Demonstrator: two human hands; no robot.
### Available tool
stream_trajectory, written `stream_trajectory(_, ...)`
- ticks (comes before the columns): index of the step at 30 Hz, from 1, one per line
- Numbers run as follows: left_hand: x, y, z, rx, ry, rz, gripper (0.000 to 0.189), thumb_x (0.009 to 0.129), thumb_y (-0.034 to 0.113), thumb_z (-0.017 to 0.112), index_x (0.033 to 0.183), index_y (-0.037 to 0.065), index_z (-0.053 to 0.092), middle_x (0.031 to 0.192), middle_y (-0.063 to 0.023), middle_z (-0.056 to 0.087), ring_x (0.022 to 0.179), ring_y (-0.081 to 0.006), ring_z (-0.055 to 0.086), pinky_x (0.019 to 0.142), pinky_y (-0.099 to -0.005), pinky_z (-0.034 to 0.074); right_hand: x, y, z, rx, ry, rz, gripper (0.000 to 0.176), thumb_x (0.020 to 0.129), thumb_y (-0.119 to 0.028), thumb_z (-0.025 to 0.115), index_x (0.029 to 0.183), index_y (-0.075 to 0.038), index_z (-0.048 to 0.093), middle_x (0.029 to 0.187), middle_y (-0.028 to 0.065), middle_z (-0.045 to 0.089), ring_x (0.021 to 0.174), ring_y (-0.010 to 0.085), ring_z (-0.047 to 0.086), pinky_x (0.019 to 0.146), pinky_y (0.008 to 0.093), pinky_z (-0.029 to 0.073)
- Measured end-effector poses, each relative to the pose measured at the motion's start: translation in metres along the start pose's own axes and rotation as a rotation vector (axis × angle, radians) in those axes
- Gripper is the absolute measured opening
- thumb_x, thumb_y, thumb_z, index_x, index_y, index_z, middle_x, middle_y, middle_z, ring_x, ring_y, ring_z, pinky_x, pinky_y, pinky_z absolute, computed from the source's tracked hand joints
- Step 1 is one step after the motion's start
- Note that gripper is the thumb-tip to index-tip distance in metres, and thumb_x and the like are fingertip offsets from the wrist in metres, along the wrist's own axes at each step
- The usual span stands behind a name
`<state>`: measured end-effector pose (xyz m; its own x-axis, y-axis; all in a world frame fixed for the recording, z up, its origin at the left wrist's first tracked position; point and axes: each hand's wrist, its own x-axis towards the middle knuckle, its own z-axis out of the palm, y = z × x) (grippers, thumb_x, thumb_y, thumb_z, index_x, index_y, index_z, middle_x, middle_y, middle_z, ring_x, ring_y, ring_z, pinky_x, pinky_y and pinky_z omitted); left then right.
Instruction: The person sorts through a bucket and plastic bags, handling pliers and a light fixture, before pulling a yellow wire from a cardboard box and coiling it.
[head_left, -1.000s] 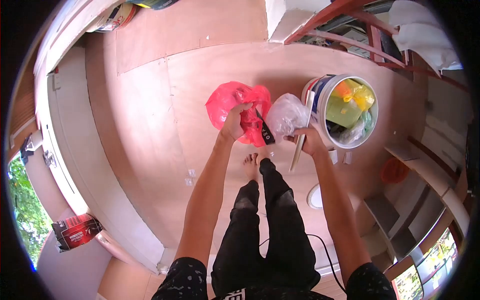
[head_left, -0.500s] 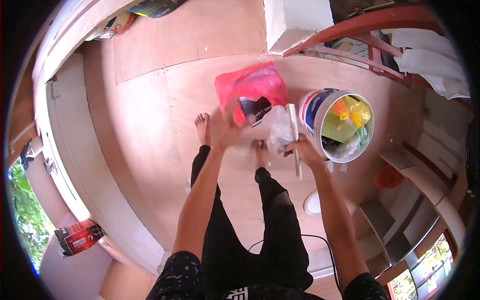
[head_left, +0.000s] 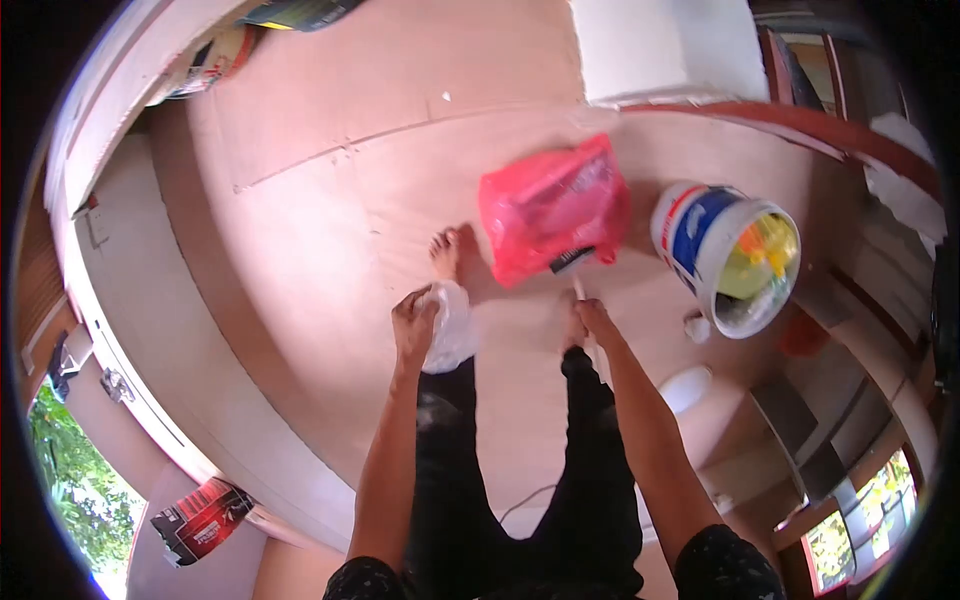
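Observation:
My left hand (head_left: 413, 318) is closed on a crumpled clear plastic bag (head_left: 450, 335), which hangs in front of my left leg. In my right hand (head_left: 594, 318) is a thin white strip (head_left: 579, 287), mostly hidden behind the hand and forearm. The strip's upper end is close to a pink plastic bag (head_left: 550, 205) lying bulging on the floor. At that bag's lower edge, one end of a black box (head_left: 572, 260) with pale lettering sticks out; the rest of the box is hidden.
A white bucket (head_left: 690, 235) with yellow and clear plastic bags in it leans on the right. Beyond are a red rail (head_left: 740, 112) and a white pillar (head_left: 665, 50). A red and black packet (head_left: 202, 518) is at lower left. A round white object (head_left: 686, 388) lies near my right forearm.
The clear plastic bag has gone from beside my right hand to my left hand, which moved left and down. The black box now shows less, mostly covered by the pink bag. The view has shifted.

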<state>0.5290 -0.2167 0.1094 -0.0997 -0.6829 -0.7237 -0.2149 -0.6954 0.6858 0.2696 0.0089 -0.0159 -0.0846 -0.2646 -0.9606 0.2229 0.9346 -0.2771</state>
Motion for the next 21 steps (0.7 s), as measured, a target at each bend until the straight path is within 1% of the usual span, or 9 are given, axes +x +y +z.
stream_trajectory(2, 0.018, 0.015, -0.038, 0.503, 0.063, 0.15, 0.019, 0.075, 0.001, 0.048, 0.092, 0.0, 0.057, 0.07, -0.0012, 0.051, 0.064, -0.0061, 0.043, 0.055, -0.0212, 0.037, 0.05, -0.01, 0.01, 0.113, 0.394, -0.13, 0.018, 0.079, -0.014, 0.057, 0.09, -0.002, 0.05, 0.074, 0.0063, 0.058, 0.055, 0.0169, 0.055, 0.047, 0.0265, 0.044)
stream_trajectory(6, 0.031, 0.104, -0.061, 0.216, 0.034, 0.122, 0.026, 0.071, 0.001, 0.045, 0.093, 0.0, 0.057, 0.074, -0.0025, 0.05, 0.061, -0.0089, 0.041, 0.055, -0.0232, 0.036, 0.075, -0.104, 0.01, 0.828, 0.483, -0.481, 0.017, 0.075, -0.012, 0.058, 0.089, -0.003, 0.052, 0.071, 0.0066, 0.058, 0.063, 0.0156, 0.057, 0.056, 0.0282, 0.047)
stream_trajectory(8, 0.042, 0.147, -0.071, 0.146, -0.149, 0.175, 0.03, 0.072, 0.002, 0.045, 0.099, 0.0, 0.058, 0.073, -0.0007, 0.048, 0.061, -0.0082, 0.038, 0.056, -0.0225, 0.035, 0.079, -0.107, -0.008, -0.14, 0.754, -0.534, 0.018, 0.073, -0.008, 0.059, 0.089, -0.001, 0.055, 0.075, 0.0081, 0.06, 0.068, 0.0157, 0.059, 0.064, 0.0323, 0.048)
stream_trajectory(10, 0.046, 0.21, -0.059, 0.229, -0.208, 0.257, 0.031, 0.075, 0.006, 0.049, 0.104, 0.0, 0.058, 0.073, 0.0015, 0.047, 0.063, -0.0075, 0.04, 0.058, -0.0214, 0.035, 0.001, -0.166, -0.006, -0.493, 0.7, -0.197, 0.021, 0.073, -0.007, 0.058, 0.092, 0.0, 0.058, 0.076, 0.0095, 0.061, 0.071, 0.0172, 0.061, 0.068, 0.0351, 0.049)
stream_trajectory(13, 0.055, 0.304, -0.008, 0.481, -0.105, 0.49, 0.034, 0.078, 0.015, 0.057, 0.11, 0.005, 0.057, 0.075, -0.0058, 0.055, 0.064, -0.0144, 0.05, 0.058, -0.0283, 0.039, -0.05, -0.21, -0.005, -0.308, 0.898, -0.559, 0.018, 0.077, -0.011, 0.057, 0.092, -0.002, 0.061, 0.088, 0.0125, 0.064, 0.078, 0.023, 0.063, 0.07, 0.034, 0.049)
stream_trajectory(14, 0.066, 0.331, 0.014, 0.607, -0.06, 0.574, 0.036, 0.079, 0.018, 0.059, 0.113, 0.008, 0.056, 0.077, -0.0099, 0.059, 0.065, -0.0184, 0.055, 0.058, -0.0321, 0.042, -0.071, -0.232, -0.004, -0.315, 0.908, -0.577, 0.018, 0.077, -0.011, 0.057, 0.092, -0.002, 0.061, 0.088, 0.0125, 0.064, 0.078, 0.023, 0.063, 0.07, 0.034, 0.049)
stream_trajectory(16, 0.103, 0.376, 0.057, 0.801, -0.053, 0.862, 0.044, 0.078, 0.018, 0.06, 0.121, 0.014, 0.05, 0.087, -0.017, 0.061, 0.071, -0.028, 0.06, 0.061, -0.0393, 0.046, -0.115, -0.283, 0.009, 0.002, 0.421, -0.712, 0.022, 0.081, -0.015, 0.059, 0.098, -0.003, 0.061, 0.085, 0.012, 0.065, 0.075, 0.018, 0.063, 0.066, 0.0297, 0.049)
stream_trajectory(18, 0.15, 0.403, 0.101, 1.045, -0.019, 1.067, 0.053, 0.078, 0.02, 0.062, 0.128, 0.02, 0.044, 0.097, -0.0161, 0.059, 0.081, -0.0308, 0.061, 0.068, -0.0426, 0.049, -0.135, -0.302, 0.02, -0.005, 0.32, -0.742, 0.023, 0.083, -0.017, 0.06, 0.101, -0.002, 0.061, 0.084, 0.0111, 0.064, 0.074, 0.0148, 0.062, 0.065, 0.0266, 0.049)
stream_trajectory(21, 0.21, 0.42, 0.145, 1.376, -0.115, 1.011, 0.057, 0.078, 0.017, 0.062, 0.13, 0.027, 0.04, 0.104, -0.0142, 0.055, 0.09, -0.0313, 0.059, 0.074, -0.0433, 0.049, -0.152, -0.303, 0.032, -0.113, 0.322, -0.688, 0.025, 0.084, -0.019, 0.061, 0.101, -0.001, 0.06, 0.084, 0.0117, 0.065, 0.074, 0.0161, 0.062, 0.065, 0.0276, 0.049)
